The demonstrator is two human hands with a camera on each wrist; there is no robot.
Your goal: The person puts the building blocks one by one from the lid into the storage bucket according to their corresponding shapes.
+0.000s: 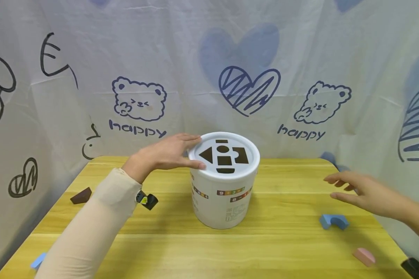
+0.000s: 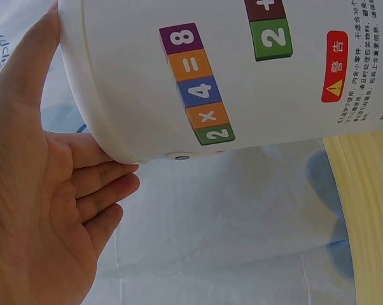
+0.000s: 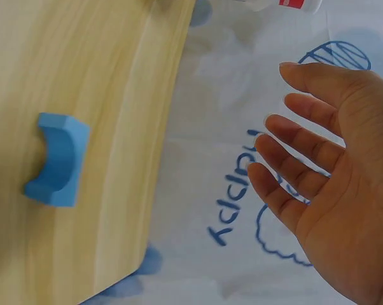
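A person's two hands at a wooden bench, seen from above. A white bucket stands upright near the middle, its lid pierced with shaped holes. The left hand, in a cream sleeve, is spread wide at the lid's left edge: thumb on the front rim, fingertips touching farther round, the fingers nearly straight. The right hand is raised near the bench's right edge, well apart from the bucket, its fingers loosely bent and the thumb standing away from them; it holds nothing.

Below the right hand lies a blue arch block, with a pink half-round block nearer the front, close to the right edge. Near the left edge sits a dark brown block; a light blue block, partly hidden by the sleeve, lies at the front left. Wood surface stretches between the bucket and the blocks on both sides, and before the bucket. Behind the far edge hangs a pale cloth with hearts and bears.
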